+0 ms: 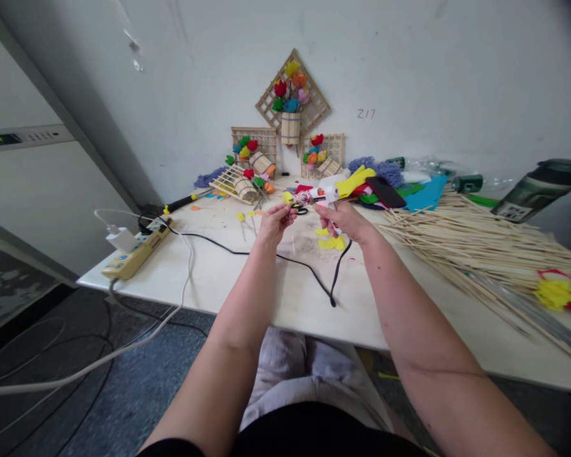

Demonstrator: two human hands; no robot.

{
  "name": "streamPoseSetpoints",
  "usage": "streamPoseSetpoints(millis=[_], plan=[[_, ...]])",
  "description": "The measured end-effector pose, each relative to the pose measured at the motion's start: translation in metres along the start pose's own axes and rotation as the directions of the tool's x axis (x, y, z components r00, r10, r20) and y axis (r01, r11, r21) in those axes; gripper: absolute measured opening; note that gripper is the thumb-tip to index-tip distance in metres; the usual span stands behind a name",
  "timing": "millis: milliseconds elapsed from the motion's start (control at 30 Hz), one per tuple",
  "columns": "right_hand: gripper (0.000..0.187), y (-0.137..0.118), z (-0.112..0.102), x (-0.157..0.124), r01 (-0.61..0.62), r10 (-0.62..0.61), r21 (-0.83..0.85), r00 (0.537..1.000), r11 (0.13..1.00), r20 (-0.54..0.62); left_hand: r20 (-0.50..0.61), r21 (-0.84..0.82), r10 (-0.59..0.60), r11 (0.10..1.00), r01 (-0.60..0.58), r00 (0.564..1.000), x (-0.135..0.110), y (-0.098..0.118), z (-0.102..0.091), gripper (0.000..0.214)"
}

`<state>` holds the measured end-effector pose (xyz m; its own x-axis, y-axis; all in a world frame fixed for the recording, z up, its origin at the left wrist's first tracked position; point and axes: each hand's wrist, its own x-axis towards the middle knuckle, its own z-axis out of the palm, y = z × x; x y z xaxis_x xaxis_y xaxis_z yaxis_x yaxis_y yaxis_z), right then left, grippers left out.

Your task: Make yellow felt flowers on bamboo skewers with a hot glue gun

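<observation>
My right hand (pixel 343 220) is closed round a white hot glue gun (pixel 329 192), whose black cord (pixel 314 277) trails over the white table (pixel 247 279). The gun's nozzle points left at a small yellow and red craft piece (pixel 295 198) pinched in my left hand (pixel 275 220). Both hands are raised a little above the table's middle. Yellow cut-out shapes (pixel 332 242) lie on the table just under my right hand.
A heap of thin bamboo sticks (pixel 480 244) covers the table's right side. Small lattice frames with coloured flowers (pixel 292 101) lean at the wall. A power strip (pixel 136 254) sits at the left edge. Coloured foam sheets (pixel 423 193) and a dark bottle (pixel 537 190) lie behind.
</observation>
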<state>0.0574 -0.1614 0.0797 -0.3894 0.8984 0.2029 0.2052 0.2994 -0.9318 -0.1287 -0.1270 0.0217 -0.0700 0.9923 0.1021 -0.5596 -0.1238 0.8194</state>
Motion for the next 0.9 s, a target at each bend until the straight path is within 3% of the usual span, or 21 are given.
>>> streamPoseSetpoints(millis=[267,567,767,900], plan=[[0.041,0.001,0.001,0.001,0.023,-0.023,-0.015,1.000,1.000,-0.020,0.026,-0.005,0.000,1.000,0.000,1.000,0.000,0.000,0.000,0.011],[0.044,0.003,0.002,0.005,0.020,-0.028,-0.044,0.983,0.999,-0.183,0.042,-0.035,0.013,0.999,-0.012,0.999,0.001,0.000,-0.001,0.015],[0.041,0.010,0.004,0.011,-0.070,-0.023,-0.267,0.944,0.961,-0.330,-0.010,-0.072,0.032,0.997,-0.033,0.999,0.003,0.003,-0.003,0.013],[0.040,0.016,0.009,0.016,-0.137,-0.029,-0.514,0.953,0.847,-0.303,-0.057,-0.106,0.061,0.992,-0.067,0.996,0.001,0.009,-0.001,0.012]])
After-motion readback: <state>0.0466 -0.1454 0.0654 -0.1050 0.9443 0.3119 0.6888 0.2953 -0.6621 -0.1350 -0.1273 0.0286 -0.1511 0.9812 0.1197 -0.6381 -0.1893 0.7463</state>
